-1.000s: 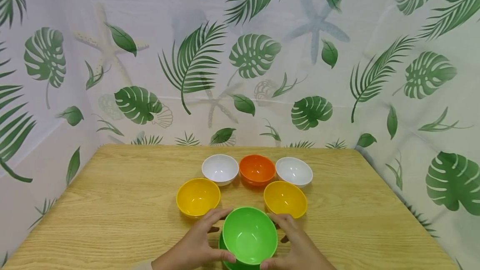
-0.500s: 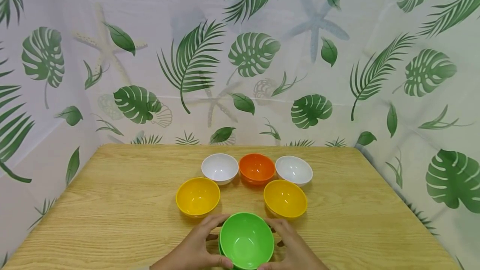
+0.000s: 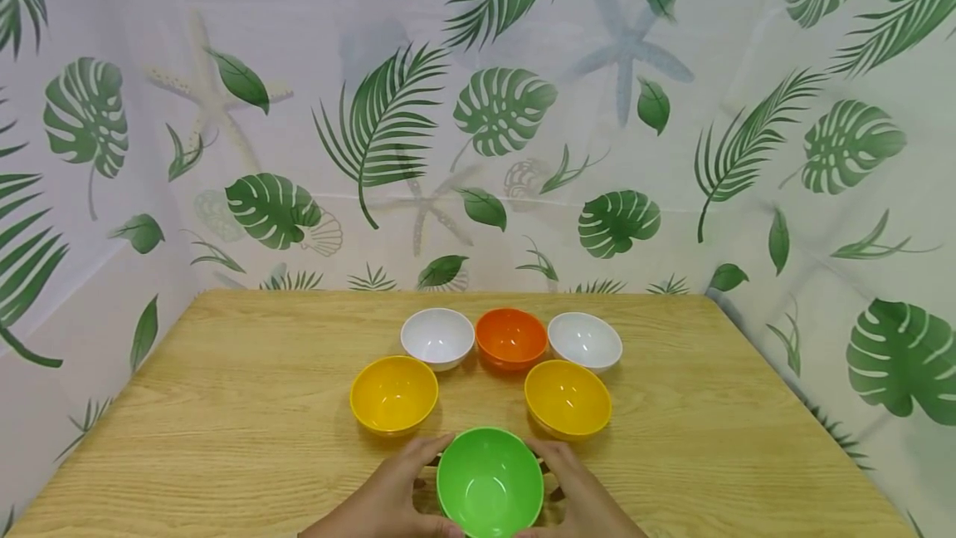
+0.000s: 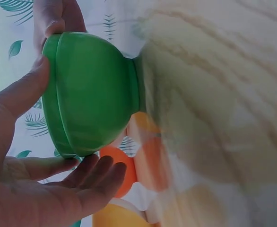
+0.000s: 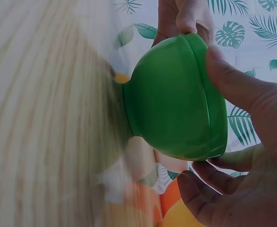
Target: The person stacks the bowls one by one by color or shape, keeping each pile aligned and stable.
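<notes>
Two green bowls stand nested at the front of the table; the head view shows the inside of the upper green bowl (image 3: 490, 476). From the left wrist the lower green bowl (image 4: 96, 85) is seen with its foot on the tabletop and the upper one's rim band just above it. My left hand (image 3: 399, 492) holds the left side, thumb at the near rim and fingers curving round the far side. On the opposite side my right hand (image 3: 578, 492) holds the rim the same way, its thumb (image 5: 233, 78) against the rim band.
Behind the green bowls stand two yellow bowls, one left (image 3: 394, 397) and one right (image 3: 568, 399). Farther back, an orange bowl (image 3: 511, 340) sits between a left white bowl (image 3: 437, 340) and a right white bowl (image 3: 585, 342). A leaf-print cloth (image 3: 523, 239) hangs beyond the wooden table (image 3: 246, 405).
The upper green bowl has come down and toward me with both hands, into the lower one, whose edge showed at lower left earlier. The other bowls have stayed put.
</notes>
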`<state>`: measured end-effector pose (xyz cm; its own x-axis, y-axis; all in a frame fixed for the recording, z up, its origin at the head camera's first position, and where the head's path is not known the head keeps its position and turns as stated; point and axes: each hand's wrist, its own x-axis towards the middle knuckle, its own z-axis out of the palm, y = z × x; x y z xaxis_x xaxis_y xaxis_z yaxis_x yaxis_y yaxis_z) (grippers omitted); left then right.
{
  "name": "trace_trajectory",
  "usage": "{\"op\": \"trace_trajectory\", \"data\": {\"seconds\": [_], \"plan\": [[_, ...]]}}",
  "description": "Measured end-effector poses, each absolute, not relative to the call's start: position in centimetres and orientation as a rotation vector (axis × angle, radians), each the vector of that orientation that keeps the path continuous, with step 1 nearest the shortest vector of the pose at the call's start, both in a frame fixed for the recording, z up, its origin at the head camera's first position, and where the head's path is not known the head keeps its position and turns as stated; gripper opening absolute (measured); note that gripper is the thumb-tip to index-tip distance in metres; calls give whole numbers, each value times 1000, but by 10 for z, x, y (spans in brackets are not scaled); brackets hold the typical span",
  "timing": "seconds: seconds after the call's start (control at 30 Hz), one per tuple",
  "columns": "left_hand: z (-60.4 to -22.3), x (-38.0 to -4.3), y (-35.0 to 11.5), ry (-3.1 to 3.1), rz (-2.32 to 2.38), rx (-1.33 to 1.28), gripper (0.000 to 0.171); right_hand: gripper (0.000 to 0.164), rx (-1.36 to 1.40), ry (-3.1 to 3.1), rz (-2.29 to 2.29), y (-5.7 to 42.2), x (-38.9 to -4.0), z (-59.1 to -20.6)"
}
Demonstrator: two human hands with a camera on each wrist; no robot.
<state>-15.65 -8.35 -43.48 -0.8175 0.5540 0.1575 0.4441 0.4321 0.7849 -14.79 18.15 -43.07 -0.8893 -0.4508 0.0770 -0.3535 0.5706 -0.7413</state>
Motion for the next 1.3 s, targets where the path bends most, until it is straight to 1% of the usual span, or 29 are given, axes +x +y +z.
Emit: {"op": "trace_trajectory", "data": {"seconds": [0.23,0.47,0.7,0.97,1.3], "plan": [[-426,-158,-83,2543,1281,896,93,99,-666,2618,-1246,182,-150,-430],[-423,-157,-84,2551,1271,914,96,98,-654,2587,-1271,182,-151,-431],[-420,-157,-84,2557,1209,919,94,99,-622,2575,-1263,180,-150,-428],[-415,-158,-82,2565,1103,934,99,100,-652,2596,-1240,183,-150,-427],[-417,-158,-83,2570,1068,962,100,101,-670,2605,-1252,183,-149,-429]]}}
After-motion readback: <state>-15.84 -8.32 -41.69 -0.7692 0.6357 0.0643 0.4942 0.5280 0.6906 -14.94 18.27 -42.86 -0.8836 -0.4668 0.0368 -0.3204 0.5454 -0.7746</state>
